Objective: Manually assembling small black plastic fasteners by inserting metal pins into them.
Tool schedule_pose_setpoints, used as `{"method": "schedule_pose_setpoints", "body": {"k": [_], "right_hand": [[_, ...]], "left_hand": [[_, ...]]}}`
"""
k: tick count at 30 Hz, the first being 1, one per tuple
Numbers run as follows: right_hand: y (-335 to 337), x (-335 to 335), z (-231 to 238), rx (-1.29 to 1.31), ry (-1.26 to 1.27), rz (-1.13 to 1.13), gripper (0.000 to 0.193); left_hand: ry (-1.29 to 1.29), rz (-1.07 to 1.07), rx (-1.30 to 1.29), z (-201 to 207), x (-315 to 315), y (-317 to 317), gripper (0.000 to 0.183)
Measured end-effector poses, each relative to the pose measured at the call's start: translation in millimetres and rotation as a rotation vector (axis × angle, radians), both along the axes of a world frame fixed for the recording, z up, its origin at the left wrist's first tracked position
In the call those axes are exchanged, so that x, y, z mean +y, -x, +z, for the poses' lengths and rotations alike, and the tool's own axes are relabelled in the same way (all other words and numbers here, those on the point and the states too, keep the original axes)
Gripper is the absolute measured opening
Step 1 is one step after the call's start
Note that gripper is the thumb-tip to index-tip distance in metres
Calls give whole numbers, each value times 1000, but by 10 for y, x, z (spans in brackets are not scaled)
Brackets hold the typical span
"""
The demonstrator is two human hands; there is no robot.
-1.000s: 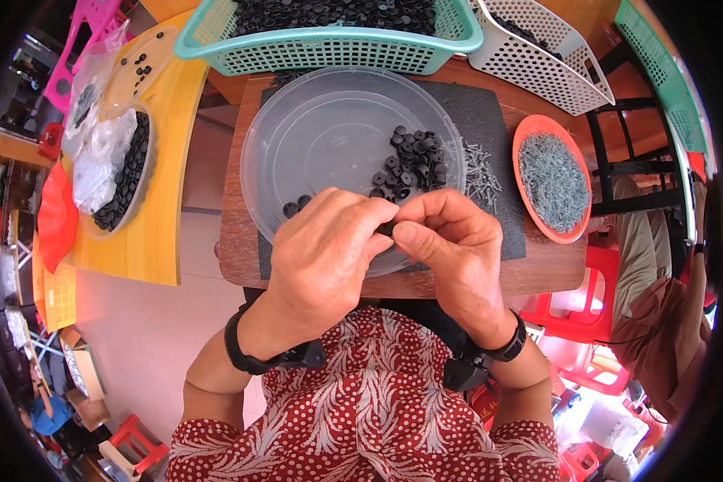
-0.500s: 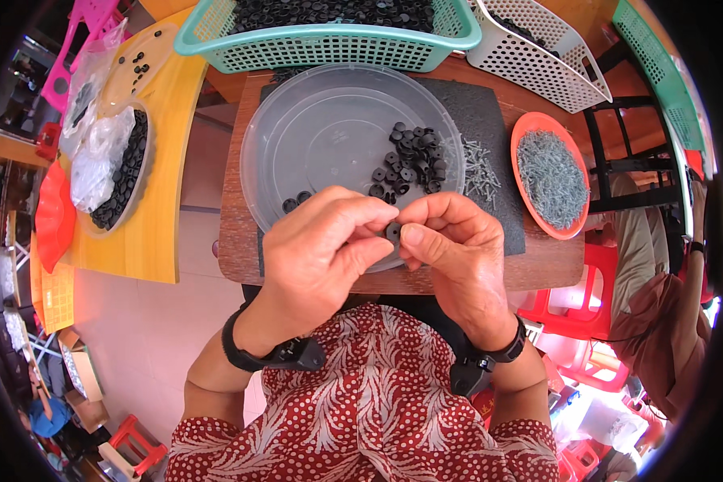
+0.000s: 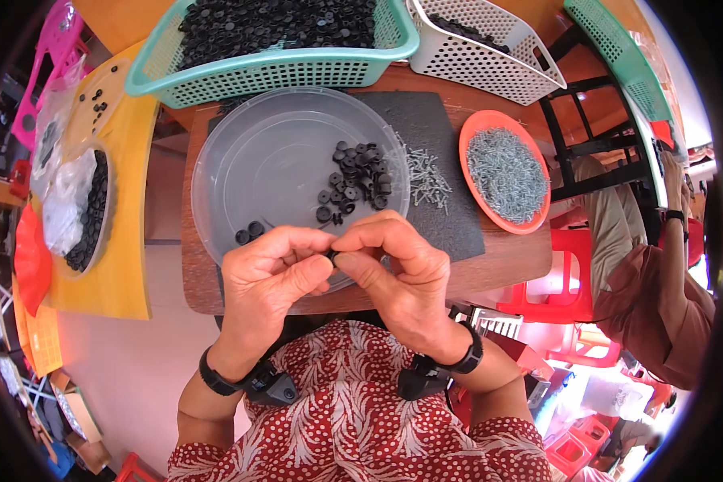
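My left hand (image 3: 269, 277) and my right hand (image 3: 398, 273) meet over the near rim of a clear round plastic tub (image 3: 241, 161). Between both sets of pinched fingertips is a small black round piece (image 3: 332, 255), mostly hidden by the fingers. In the tub, a pile of black round pieces with centre holes (image 3: 361, 173) sits to the right. A couple of loose black pieces (image 3: 249, 233) lie at its near left. Beside the tub, loose metal screws (image 3: 427, 178) are scattered on a dark mat (image 3: 458, 229).
An orange plate (image 3: 472, 210) heaped with screws stands at the right. Behind the tub are a green basket (image 3: 277, 76) full of black pieces and a white perforated basket (image 3: 482, 68). At left is a yellow table (image 3: 124, 241). A person (image 3: 651, 297) sits at far right.
The view has shifted, so the table and baskets appear lower and further left. My fingers have closed further round the black piece, which shows less now.
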State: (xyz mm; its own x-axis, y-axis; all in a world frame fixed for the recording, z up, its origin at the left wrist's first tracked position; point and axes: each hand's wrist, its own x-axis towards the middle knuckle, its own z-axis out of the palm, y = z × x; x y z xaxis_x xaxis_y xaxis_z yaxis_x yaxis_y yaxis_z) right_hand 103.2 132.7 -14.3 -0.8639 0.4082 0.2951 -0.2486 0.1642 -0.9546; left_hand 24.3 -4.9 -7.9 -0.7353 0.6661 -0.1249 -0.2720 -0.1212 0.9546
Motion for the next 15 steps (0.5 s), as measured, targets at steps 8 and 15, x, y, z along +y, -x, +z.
{"method": "schedule_pose_setpoints", "body": {"k": [8, 15], "right_hand": [[-56, 59, -26, -30, -108, -101, 16], [-146, 766, -98, -193, -514, -374, 12]], "left_hand": [[7, -63, -42, -10, 51, 14, 16], [16, -18, -16, -34, 53, 5, 19]]}}
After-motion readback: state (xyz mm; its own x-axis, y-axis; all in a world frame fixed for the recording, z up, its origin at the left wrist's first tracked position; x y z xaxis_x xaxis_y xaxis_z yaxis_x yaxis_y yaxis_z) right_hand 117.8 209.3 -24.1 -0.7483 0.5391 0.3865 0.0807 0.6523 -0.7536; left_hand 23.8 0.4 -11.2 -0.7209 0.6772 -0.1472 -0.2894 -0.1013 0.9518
